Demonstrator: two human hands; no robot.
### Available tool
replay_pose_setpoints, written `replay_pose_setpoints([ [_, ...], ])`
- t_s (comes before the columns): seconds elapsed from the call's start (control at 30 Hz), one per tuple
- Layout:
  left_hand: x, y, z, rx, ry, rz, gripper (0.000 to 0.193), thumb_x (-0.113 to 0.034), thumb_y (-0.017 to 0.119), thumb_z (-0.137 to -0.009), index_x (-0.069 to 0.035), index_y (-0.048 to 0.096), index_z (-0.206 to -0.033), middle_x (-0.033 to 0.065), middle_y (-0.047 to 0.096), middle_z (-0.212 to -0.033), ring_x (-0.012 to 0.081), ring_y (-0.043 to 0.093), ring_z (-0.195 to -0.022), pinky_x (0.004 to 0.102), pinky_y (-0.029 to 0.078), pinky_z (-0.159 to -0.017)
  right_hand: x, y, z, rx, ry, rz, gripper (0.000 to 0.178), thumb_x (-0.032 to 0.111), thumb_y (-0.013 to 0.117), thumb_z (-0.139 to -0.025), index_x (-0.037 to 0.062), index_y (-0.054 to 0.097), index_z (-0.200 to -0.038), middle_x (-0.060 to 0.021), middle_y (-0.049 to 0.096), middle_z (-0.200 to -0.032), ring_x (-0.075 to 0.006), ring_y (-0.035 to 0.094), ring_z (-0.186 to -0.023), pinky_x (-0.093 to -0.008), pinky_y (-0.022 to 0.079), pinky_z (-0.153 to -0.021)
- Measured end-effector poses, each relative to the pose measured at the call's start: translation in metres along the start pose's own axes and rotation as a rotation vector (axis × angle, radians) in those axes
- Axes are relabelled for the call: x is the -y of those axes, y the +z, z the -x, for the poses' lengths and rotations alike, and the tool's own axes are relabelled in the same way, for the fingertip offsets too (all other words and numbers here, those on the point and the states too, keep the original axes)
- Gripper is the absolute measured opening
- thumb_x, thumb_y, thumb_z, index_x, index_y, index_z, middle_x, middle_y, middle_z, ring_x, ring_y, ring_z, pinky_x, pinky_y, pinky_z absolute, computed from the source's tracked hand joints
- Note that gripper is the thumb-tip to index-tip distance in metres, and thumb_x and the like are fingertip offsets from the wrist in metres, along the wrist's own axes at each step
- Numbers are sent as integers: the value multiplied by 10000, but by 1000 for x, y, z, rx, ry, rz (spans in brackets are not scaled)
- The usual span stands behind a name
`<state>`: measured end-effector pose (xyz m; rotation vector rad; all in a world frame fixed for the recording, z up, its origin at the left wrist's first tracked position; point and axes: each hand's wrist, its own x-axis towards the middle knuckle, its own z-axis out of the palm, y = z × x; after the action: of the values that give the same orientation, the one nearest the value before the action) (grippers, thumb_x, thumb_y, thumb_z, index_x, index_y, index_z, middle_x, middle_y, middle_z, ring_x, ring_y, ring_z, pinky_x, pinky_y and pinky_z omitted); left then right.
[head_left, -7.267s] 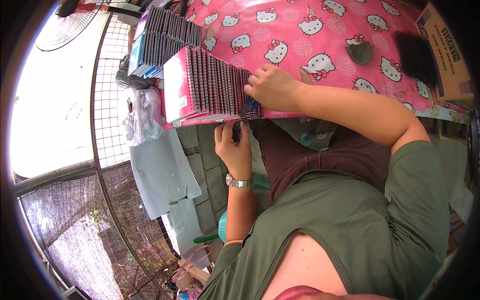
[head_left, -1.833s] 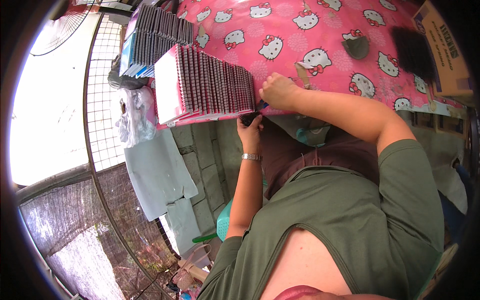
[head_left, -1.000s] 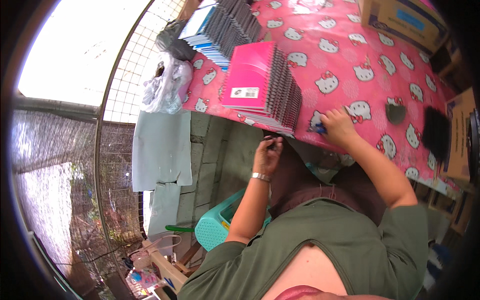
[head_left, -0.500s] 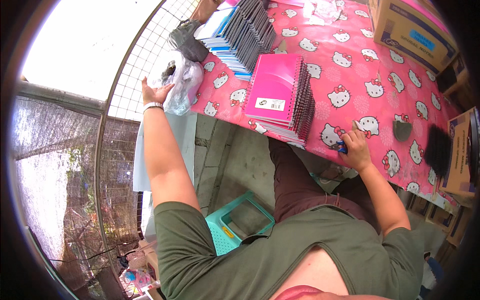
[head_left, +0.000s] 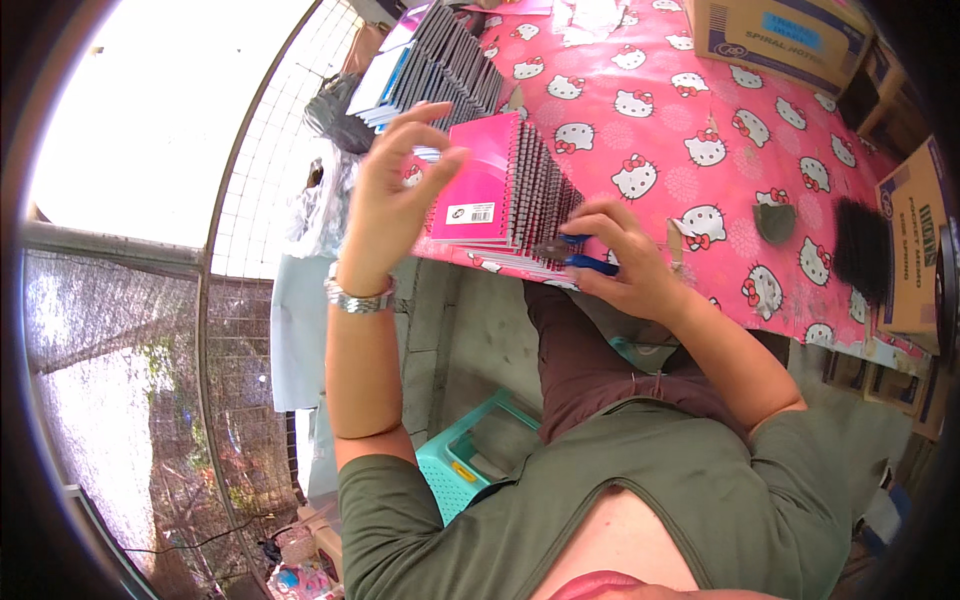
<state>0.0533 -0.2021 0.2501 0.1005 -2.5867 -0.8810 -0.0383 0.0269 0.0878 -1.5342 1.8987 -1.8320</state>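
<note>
Fingers [head_left: 604, 224] of the right hand [head_left: 645, 275] are closed around blue-handled pliers [head_left: 594, 265], now at the coils of the pink spiral notebooks [head_left: 478, 185] stacked by the table's near edge; a moment ago they were over the tablecloth [head_left: 640, 215] to the right. The left hand [head_left: 390, 200], blurred, thumb and fingertips apart, has left the plastic bag [head_left: 315, 222] and hangs before the stack's left side.
</note>
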Motion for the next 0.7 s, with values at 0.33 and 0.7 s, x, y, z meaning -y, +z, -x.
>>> replay_pose_setpoints([
  [0.33,-1,37,1,280,-25,-110,326,-97,793,-798,-67,549,-1013,184,418,-1464,295,340,-1423,402,310,-1119,12,-7,-24,58,-116,-11,515,233,822,-747,93,630,-1205,-104,613,-1143,-283,584,-1093,-410,434,-962],
  [0.7,-4,44,7,287,-3,-142,311,2,743,-771,-53,572,-1025,162,424,-1439,285,333,-1426,383,311,-1122,23,-17,-26,564,751,-927,318,324,612,-973,22,655,-1063,-43,690,-859,-108,654,-705,-301,519,-635],
])
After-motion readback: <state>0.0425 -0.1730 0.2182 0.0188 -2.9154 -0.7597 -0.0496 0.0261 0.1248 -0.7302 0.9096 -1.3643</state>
